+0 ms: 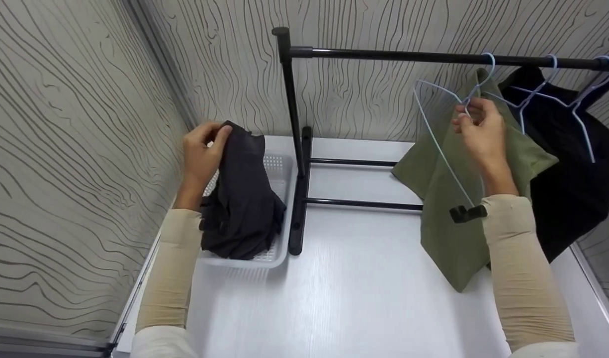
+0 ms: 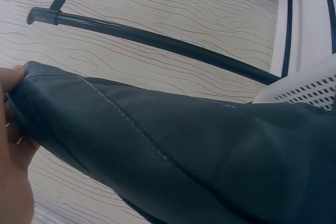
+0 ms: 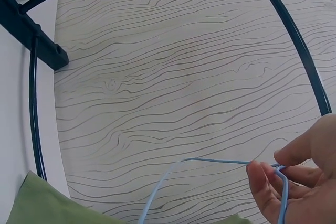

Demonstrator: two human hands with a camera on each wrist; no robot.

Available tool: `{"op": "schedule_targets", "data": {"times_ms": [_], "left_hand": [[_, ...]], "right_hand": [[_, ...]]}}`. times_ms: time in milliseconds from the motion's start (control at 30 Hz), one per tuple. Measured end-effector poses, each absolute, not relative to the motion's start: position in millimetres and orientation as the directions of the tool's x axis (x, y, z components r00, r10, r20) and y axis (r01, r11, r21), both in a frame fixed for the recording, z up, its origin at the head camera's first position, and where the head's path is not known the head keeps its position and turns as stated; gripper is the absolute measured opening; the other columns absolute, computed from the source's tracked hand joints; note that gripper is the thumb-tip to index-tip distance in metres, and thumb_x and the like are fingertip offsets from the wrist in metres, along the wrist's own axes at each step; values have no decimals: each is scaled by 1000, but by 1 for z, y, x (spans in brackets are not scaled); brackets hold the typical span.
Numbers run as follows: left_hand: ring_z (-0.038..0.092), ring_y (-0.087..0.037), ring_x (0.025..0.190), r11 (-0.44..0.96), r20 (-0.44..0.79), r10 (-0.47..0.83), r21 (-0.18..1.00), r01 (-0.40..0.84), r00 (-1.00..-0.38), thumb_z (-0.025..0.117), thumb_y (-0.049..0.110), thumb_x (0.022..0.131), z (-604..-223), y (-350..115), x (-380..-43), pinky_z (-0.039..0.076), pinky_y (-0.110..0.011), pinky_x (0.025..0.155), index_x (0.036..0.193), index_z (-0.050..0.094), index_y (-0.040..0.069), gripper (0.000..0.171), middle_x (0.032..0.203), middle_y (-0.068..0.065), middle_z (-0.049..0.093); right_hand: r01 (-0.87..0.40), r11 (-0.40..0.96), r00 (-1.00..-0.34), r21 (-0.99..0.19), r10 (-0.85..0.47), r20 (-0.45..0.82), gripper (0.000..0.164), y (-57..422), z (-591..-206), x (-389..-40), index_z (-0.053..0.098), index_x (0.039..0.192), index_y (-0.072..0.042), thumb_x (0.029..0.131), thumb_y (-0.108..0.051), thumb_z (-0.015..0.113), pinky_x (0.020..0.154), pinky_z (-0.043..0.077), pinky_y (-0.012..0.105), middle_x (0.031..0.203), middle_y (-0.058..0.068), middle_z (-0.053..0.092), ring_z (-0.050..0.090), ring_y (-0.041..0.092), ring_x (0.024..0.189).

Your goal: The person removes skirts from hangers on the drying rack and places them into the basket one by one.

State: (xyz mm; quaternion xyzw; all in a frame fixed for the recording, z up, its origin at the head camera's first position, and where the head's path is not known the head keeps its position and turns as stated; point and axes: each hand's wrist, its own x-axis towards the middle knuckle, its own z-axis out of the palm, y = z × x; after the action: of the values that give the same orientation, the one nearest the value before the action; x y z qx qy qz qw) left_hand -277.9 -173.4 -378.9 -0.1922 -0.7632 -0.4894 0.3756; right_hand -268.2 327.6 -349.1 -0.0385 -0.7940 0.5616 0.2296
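In the head view my left hand [image 1: 202, 154] pinches the top edge of a dark grey garment [image 1: 247, 174] between thumb and fingers. The cloth hangs down into a white perforated basket [image 1: 282, 233], and its lower part lies bunched there. A stitched seam runs along the dark cloth [image 2: 136, 124] in the left wrist view. On the right, my right hand [image 1: 483, 132] pinches a light blue wire hanger [image 1: 437, 144] just below its hook, which is over the rail. No garment shows on the hanger's left side. Behind this hand hangs a green garment [image 1: 453, 238].
A black clothes rack with a top rail [image 1: 384, 54] and base bars [image 1: 359, 203] stands on the white table [image 1: 314, 298]. Farther right, a black garment [image 1: 572, 199] hangs beside two more blue hangers [image 1: 585, 132]. Wood-patterned walls [image 1: 60, 99] enclose the left and back.
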Motion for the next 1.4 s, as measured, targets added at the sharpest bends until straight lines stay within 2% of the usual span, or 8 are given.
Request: {"op": "schedule_targets", "data": {"times_ms": [167, 333, 433, 733, 900, 1000, 1167, 1400], "left_hand": [[52, -8, 67, 433, 739, -23, 614, 660, -673, 67, 0, 90, -397, -177, -285, 41, -15, 65, 87, 70, -8, 10, 79, -20, 68], [53, -6, 70, 451, 667, 8, 662, 598, -745, 67, 11, 93, -417, -183, -295, 41, -14, 66, 92, 73, 0, 13, 85, -14, 71], [55, -6, 70, 466, 622, 25, 685, 560, -782, 67, 17, 94, -423, -185, -296, 42, -16, 66, 94, 75, 5, 14, 87, -10, 72], [57, -12, 68, 506, 534, 69, 709, 491, -842, 66, 22, 95, -449, -182, -298, 43, -19, 64, 93, 73, 6, 18, 83, -7, 70], [55, -12, 70, 535, 472, 82, 722, 438, -878, 66, 24, 95, -467, -182, -299, 42, -20, 64, 94, 73, 9, 17, 82, -6, 68], [55, -13, 72, 553, 430, 91, 728, 405, -898, 66, 24, 95, -477, -181, -299, 43, -20, 64, 95, 73, 8, 17, 82, -6, 67], [58, -15, 74, 578, 363, 109, 734, 356, -925, 67, 22, 95, -493, -179, -300, 44, -22, 66, 97, 72, 5, 17, 83, -9, 68], [65, -23, 86, 631, 288, 182, 699, 336, -940, 68, 20, 94, -506, -172, -296, 51, -38, 80, 102, 71, 4, 18, 94, -11, 72]], "right_hand": [[-143, 467, -893, -873, 320, 317, 36, 332, -354, -271, 48, 132, 5, 98, -5, 52, 69, 49, 9, 107, -3, 62, 58, -4, 80], [-104, 529, -897, -842, 316, 309, 39, 338, -360, -275, 48, 135, 1, 99, -13, 53, 71, 47, 8, 112, -3, 62, 56, -7, 84], [-93, 555, -901, -827, 306, 306, 42, 339, -360, -274, 47, 137, -1, 99, -16, 53, 75, 47, 8, 118, 2, 62, 56, -6, 91], [-30, 602, -914, -798, 308, 266, 48, 340, -359, -268, 44, 143, -6, 98, -23, 54, 89, 44, 16, 133, 13, 60, 56, 11, 114], [-15, 604, -923, -796, 298, 244, 53, 343, -360, -264, 40, 146, -6, 98, -26, 53, 107, 42, 33, 142, 19, 52, 51, 28, 128], [-18, 601, -927, -799, 290, 239, 56, 346, -360, -261, 37, 148, -5, 99, -27, 53, 110, 40, 40, 145, 20, 47, 48, 32, 131], [-12, 599, -922, -800, 303, 241, 55, 348, -360, -258, 37, 147, -6, 99, -26, 53, 109, 41, 36, 144, 17, 49, 49, 28, 130], [-31, 603, -905, -797, 323, 279, 51, 349, -360, -253, 41, 145, -6, 99, -22, 55, 104, 44, 31, 141, 14, 49, 52, 26, 126]]}}
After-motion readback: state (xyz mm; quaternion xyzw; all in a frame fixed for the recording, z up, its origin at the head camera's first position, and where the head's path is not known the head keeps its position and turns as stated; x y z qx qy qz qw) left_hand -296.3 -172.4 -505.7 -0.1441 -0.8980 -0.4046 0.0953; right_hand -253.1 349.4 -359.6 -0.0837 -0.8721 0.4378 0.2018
